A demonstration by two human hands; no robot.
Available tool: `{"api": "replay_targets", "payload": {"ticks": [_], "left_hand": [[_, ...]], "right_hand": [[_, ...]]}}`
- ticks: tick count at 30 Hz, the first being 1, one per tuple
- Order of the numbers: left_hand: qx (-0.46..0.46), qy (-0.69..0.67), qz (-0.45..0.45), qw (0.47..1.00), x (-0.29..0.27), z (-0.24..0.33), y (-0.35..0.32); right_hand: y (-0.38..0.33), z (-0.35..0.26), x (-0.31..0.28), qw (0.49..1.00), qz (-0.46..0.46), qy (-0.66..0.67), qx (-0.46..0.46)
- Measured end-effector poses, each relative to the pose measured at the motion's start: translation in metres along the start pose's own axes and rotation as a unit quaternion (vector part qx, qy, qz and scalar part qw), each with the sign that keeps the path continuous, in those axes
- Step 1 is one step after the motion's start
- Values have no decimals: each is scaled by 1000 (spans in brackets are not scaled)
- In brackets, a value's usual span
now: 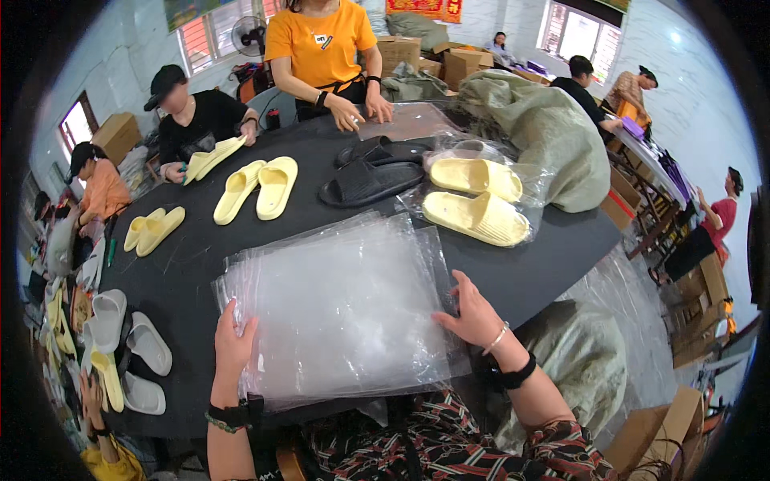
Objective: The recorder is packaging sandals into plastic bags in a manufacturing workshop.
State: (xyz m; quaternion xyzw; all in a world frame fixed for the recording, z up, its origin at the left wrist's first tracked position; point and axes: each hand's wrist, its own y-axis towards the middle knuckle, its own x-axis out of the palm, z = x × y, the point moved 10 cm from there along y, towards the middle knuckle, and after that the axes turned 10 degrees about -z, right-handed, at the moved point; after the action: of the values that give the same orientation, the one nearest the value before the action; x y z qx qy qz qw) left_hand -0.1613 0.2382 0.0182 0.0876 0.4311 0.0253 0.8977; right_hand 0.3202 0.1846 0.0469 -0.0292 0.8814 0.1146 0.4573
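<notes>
Both hands (pixel 233 346) (pixel 473 314) flat on clear, glossy plastic bags (pixel 341 309)

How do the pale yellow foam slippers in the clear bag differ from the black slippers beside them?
The pale yellow foam slippers are light and lie inside a clear plastic bag; the black slippers are dark and lie bare on the black table. The yellow pair lies apart, side by side; the black ones overlap in a loose heap. Both are slide-style slippers beyond the stack of clear bags.
</notes>
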Motion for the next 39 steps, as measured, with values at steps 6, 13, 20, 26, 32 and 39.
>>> {"api": "replay_targets", "payload": {"ticks": [6, 13, 20, 26, 32, 39], "left_hand": [[-22, -31, 28, 999, -10, -19, -5], [-50, -49, 29, 997, -29, -10, -25], [-37, 197, 34, 979, -31, 41, -49], [102, 252, -45, 961, 32, 169, -62], [141, 210, -142, 957, 114, 172, -79], [126, 221, -163, 953, 140, 156, -79]], "right_hand": [[47, 17, 28, 982, -91, 140, 89], [101, -21, 38, 993, -72, 90, 11], [102, -34, 66, 987, -140, -60, 41], [75, -90, 58, 955, -119, -215, -166], [67, -56, 131, 914, -316, -198, -160], [125, -3, -36, 980, -5, -178, -94]]}}
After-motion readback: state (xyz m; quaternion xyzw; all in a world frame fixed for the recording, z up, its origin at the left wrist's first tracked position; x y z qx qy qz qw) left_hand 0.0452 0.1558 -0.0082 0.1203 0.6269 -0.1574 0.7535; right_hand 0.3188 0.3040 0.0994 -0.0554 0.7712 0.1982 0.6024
